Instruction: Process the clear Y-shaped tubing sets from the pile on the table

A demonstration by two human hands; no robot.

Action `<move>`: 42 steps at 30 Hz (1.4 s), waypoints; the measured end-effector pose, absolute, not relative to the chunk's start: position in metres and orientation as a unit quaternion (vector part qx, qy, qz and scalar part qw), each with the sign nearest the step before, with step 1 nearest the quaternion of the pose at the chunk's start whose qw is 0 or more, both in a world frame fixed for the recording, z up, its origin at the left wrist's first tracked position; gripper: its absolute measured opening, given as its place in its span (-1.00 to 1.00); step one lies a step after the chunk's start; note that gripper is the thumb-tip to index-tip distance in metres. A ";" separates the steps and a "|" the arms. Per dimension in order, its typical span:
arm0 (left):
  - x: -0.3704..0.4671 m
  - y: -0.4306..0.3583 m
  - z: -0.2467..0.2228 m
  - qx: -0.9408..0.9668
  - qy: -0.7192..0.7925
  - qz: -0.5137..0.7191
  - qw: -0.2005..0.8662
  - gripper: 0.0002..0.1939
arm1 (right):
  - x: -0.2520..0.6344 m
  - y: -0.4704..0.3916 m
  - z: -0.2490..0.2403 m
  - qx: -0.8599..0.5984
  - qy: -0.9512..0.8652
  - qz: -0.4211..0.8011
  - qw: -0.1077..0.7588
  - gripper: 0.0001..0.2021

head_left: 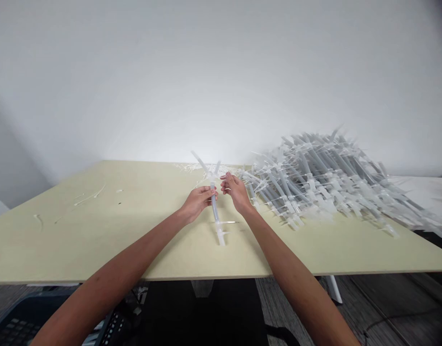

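My left hand (201, 202) is wrapped round a translucent grey tube assembly (215, 210), gripping it just below a whitish branched connector (212, 177). Two short tube ends spread upward from that connector. Lower down, the tube ends in a clear white fitting with thin tie tails sticking out sideways, close to the table top. Just right of the connector is my right hand (236, 191), its fingers curled in a pinch. Whatever lies between those fingertips is too small and blurred to make out.
A large heap of similar tube assemblies (314, 178) covers the table's right side. White cable ties (192, 167) lie scattered behind my hands, with a few loose strips (94, 195) at left. Under the front edge of the table (108, 240) stands a dark plastic basket (29, 312).
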State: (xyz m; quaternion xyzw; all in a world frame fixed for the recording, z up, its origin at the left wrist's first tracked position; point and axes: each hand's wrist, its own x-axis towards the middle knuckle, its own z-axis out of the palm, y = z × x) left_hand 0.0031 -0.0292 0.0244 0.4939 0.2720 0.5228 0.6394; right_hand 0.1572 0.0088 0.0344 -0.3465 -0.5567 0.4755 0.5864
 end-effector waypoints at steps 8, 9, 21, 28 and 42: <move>0.003 -0.032 0.029 0.497 0.269 0.533 0.630 -0.68 | 0.158 0.011 0.033 -0.380 -0.559 0.472 0.566 -0.58; 0.003 -0.032 0.030 0.499 0.264 0.531 0.632 -0.67 | 0.158 0.011 0.033 -0.382 -0.558 0.472 0.567 -0.57; 0.005 -0.034 0.033 0.469 0.245 0.536 0.658 -0.69 | 0.158 0.009 0.032 -0.369 -0.547 0.482 0.577 -0.54; 0.003 -0.034 0.032 0.504 0.263 0.520 0.637 -0.68 | 0.159 0.010 0.034 -0.369 -0.549 0.471 0.584 -0.58; 0.003 -0.034 0.031 0.505 0.269 0.515 0.638 -0.66 | 0.160 0.012 0.033 -0.383 -0.542 0.468 0.583 -0.65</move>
